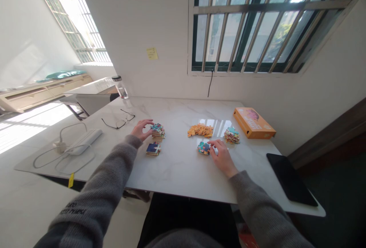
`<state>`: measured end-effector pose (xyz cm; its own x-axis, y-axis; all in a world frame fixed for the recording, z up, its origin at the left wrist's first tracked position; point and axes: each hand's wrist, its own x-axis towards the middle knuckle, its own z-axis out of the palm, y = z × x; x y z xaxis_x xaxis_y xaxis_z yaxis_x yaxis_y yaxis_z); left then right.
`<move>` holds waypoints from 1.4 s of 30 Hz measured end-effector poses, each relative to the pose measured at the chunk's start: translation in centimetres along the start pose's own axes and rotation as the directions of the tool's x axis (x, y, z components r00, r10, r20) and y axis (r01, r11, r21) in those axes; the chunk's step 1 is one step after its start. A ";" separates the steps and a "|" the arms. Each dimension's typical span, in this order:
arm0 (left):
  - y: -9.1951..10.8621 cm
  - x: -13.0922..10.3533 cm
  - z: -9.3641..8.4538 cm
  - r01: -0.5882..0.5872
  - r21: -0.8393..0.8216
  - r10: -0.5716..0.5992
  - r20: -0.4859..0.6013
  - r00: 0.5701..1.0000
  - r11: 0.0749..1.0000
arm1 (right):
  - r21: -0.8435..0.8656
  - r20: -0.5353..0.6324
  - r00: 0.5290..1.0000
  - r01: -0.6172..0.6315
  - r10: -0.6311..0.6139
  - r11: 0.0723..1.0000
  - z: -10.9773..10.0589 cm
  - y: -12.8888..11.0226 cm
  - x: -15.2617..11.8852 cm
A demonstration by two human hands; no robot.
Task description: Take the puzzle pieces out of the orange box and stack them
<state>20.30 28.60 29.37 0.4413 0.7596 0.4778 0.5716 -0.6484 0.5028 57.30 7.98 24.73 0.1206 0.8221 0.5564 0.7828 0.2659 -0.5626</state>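
My left hand (142, 130) is at the left side of a tall stack of puzzle pieces (158, 132), thumb and fingers apart around its edge. Just below that stack lies a shorter pile with a dark blue piece on top (153, 149). Farther right, my right hand (221, 156) touches the right edge of a small pile of colourful pieces (203, 148) with its fingertips; whether it grips one is too small to tell. Orange pieces (200, 130) lie spread in a heap behind it, and another stack (231, 135) stands to the right.
An orange box (254, 123) lies at the back right, a black tablet (291, 178) near the right edge. Glasses (118, 121), a bottle (120, 88) and a white power strip (85, 141) with looped cable are on the left of the white table (177, 172).
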 end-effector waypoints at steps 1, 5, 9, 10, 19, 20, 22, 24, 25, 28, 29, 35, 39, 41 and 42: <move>0.9 0.0 -0.1 -0.036 0.026 0.036 -0.026 0.999 0.999 | -0.013 0.002 1.000 -0.001 0.001 1.000 0.0 0.1 0.0; 5.8 0.3 0.6 -0.222 0.101 0.223 -0.002 0.975 0.970 | -0.038 0.050 0.999 0.011 -0.010 0.999 0.3 0.0 -0.2; 10.5 0.0 3.5 -0.369 0.059 0.365 0.060 0.929 0.928 | -0.067 0.082 0.997 0.020 -0.014 0.998 0.5 0.1 -0.4; 11.4 -0.2 4.5 -0.400 0.031 0.397 0.081 0.914 0.916 | -0.072 0.088 0.996 0.018 -0.012 0.997 0.6 0.1 -0.5; 14.5 -2.2 14.8 -0.377 -0.202 0.398 0.075 0.914 0.904 | -0.111 0.124 0.991 0.057 -0.043 0.992 0.2 0.4 -0.4; 14.4 -2.3 15.4 -0.377 -0.223 0.400 0.069 0.914 0.899 | -0.115 0.128 0.990 0.067 -0.052 0.991 0.2 0.4 -0.3; 14.1 -2.5 16.1 -0.380 -0.251 0.408 0.068 0.910 0.890 | -0.122 0.138 0.988 0.089 -0.072 0.988 0.0 0.5 -0.3; 13.8 -2.5 16.5 -0.383 -0.271 0.419 0.088 0.904 0.883 | -0.134 0.147 0.985 0.108 -0.088 0.985 -0.1 0.6 -0.3; 13.6 -2.5 16.6 -0.384 -0.278 0.423 0.099 0.901 0.881 | -0.140 0.150 0.984 0.115 -0.093 0.983 -0.1 0.6 -0.3; 13.3 -2.4 16.9 -0.380 -0.292 0.429 0.127 0.894 0.878 | -0.155 0.149 0.984 0.121 -0.098 0.980 -0.2 0.5 -0.3; 13.3 -2.4 16.9 -0.374 -0.296 0.425 0.131 0.896 0.879 | -0.155 0.146 0.984 0.121 -0.098 0.980 -0.2 0.5 -0.3; 13.5 -2.4 16.9 -0.272 -0.300 0.325 0.146 0.934 0.915 | -0.128 0.145 0.983 0.129 -0.110 0.983 -0.1 0.3 -0.3; 13.6 -2.5 16.7 -0.221 -0.331 0.281 0.147 0.948 0.918 | -0.049 0.144 0.980 0.146 -0.137 0.988 0.1 0.2 -0.4; 13.8 -2.6 16.5 -0.219 -0.367 0.281 0.126 0.951 0.904 | 0.009 0.123 0.983 0.138 -0.138 0.990 0.0 0.0 -0.3; 14.0 -2.7 16.4 -0.219 -0.381 0.277 0.102 0.956 0.898 | 0.039 0.109 0.986 0.126 -0.130 0.991 0.0 -0.1 -0.3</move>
<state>38.45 18.29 23.32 0.6503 0.5516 0.5224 0.1527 -0.7685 0.6214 57.17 7.65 24.67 -0.0492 0.8306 0.5547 0.7670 0.3871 -0.5117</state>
